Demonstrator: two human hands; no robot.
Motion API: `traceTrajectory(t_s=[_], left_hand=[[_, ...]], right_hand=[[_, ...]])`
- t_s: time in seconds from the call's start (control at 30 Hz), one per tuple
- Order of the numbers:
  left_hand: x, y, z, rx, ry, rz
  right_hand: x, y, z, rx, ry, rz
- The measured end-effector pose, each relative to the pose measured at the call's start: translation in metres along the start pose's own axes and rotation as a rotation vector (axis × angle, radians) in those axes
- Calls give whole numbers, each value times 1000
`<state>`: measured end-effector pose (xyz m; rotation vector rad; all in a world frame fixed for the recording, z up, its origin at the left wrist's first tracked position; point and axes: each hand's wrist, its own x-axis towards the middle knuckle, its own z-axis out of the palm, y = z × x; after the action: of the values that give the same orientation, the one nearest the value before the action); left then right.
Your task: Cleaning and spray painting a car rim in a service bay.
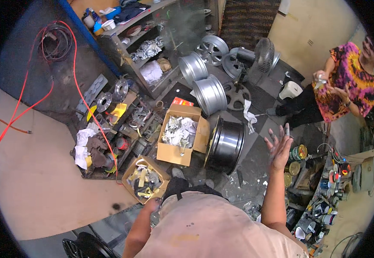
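My right hand (279, 148) is raised over the floor on the right, fingers spread, with grey smudges on them and nothing held. The black wheel rim (230, 146) standing on its edge is lower and to its left, apart from it. My left hand (153, 204) hangs low by my side, close to a small cardboard box (132, 191) of scraps and crumpled pieces. Its fingers are mostly hidden, so their pose does not show. Ahead of my feet stands a larger open cardboard box (174, 157) filled with crumpled white paper and small metal bits.
Silver wheel rims (210, 96) and a pedestal fan (262, 62) stand farther off. A person (346, 86) in a colourful shirt is at the right, hands together around something small. Cluttered shelves (142, 32) are behind; paint cans (298, 152) line the right. A red hose (76, 73) hangs left.
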<state>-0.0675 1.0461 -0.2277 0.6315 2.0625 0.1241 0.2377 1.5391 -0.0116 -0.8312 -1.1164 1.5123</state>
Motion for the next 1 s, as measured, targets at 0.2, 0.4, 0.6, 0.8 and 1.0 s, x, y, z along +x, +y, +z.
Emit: traceTrajectory(t_s=[0.2, 0.4, 0.6, 0.8, 1.0], left_hand=[[34, -9, -16, -56, -35, -37], [105, -21, -50, -56, -127, 25], [203, -107, -125, 349, -67, 623], [254, -57, -237, -365, -70, 223], [261, -64, -262, -714, -137, 174]], right_hand=[[-5, 48, 24, -15, -36, 191], [4, 95, 80, -158, -21, 329], [54, 90, 187, -254, 46, 201], [89, 115, 243, -546, 77, 58], [116, 129, 282, -179, 105, 429]])
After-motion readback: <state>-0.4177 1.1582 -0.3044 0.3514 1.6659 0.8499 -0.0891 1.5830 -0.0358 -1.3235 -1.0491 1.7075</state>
